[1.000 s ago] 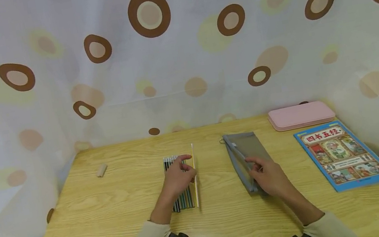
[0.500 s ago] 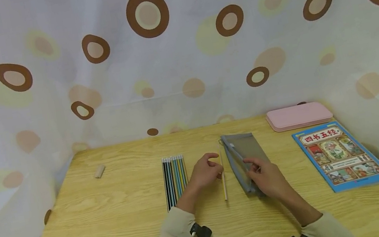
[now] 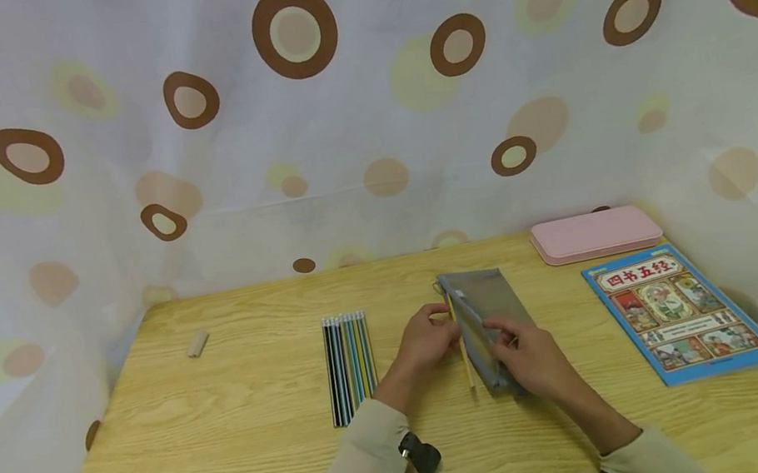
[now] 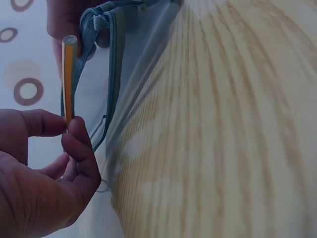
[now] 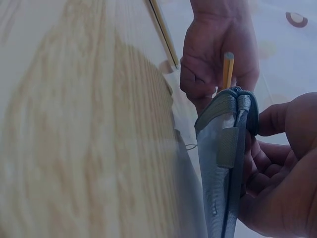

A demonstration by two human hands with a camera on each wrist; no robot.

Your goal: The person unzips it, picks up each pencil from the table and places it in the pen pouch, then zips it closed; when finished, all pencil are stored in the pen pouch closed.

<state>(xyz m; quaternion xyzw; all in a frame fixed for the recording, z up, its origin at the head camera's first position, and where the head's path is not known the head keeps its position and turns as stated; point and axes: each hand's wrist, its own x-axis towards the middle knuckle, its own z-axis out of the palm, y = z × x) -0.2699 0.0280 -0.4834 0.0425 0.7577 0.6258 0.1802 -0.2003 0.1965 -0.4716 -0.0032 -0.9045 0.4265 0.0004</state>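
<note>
In the head view my left hand [image 3: 426, 342] pinches a yellow pencil [image 3: 469, 373] along the left, open edge of a grey mesh zip pouch [image 3: 496, 296]. The left wrist view shows thumb and fingertips on the shaft of the pencil [image 4: 69, 84], held lengthwise beside the zipper. My right hand [image 3: 537, 356] grips the pouch's upper zip edge between thumb and fingers, lifting it a little. From the right wrist, the pencil [image 5: 228, 69] stands out behind the near end of the pouch [image 5: 215, 163]. Whether the pencil's far end is inside the pouch, I cannot tell.
Several pencils [image 3: 350, 364] lie side by side on the wooden table, left of my left hand. A small beige block [image 3: 197, 344] sits farther left. On the right are a blue-bordered book [image 3: 682, 314] and a pink case [image 3: 598, 233]. Patterned cloth surrounds the table.
My left hand has carried the pencil rightward from beside the row of pencils to the pouch's edge. The right hand has stayed at the pouch, still holding its edge.
</note>
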